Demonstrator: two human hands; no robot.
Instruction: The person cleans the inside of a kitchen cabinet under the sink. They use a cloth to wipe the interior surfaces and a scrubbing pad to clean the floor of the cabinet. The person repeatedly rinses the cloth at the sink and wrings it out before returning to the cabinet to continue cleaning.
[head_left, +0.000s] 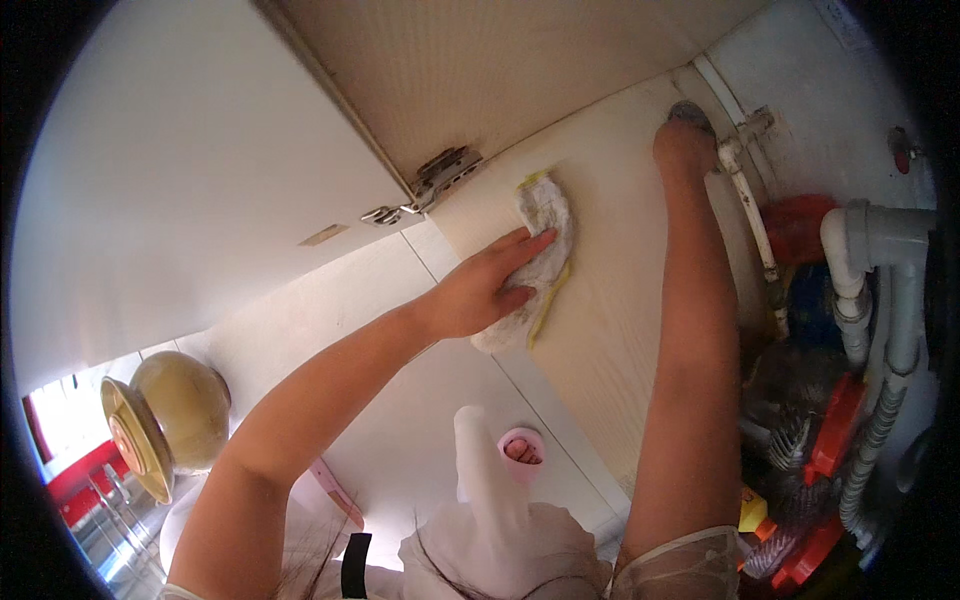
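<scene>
My left hand (499, 281) rests spread on a crumpled, stained white cloth with yellow edging (553, 217), pressing it against the wood-grain cabinet floor panel (607, 277). Farther in, my right hand (684, 148) is closed around a dark grey scrubbing pad (690, 115), held on the same panel close to the white water pipe (742, 195). What lies under the right hand's fingers is hidden.
An open cabinet door (187, 165) on a metal hinge (442, 180) fills the upper left. Grey drain pipes (900, 292), a red object (799, 229) and bottles stand right. A lidded tan pot (180, 412) is at the lower left.
</scene>
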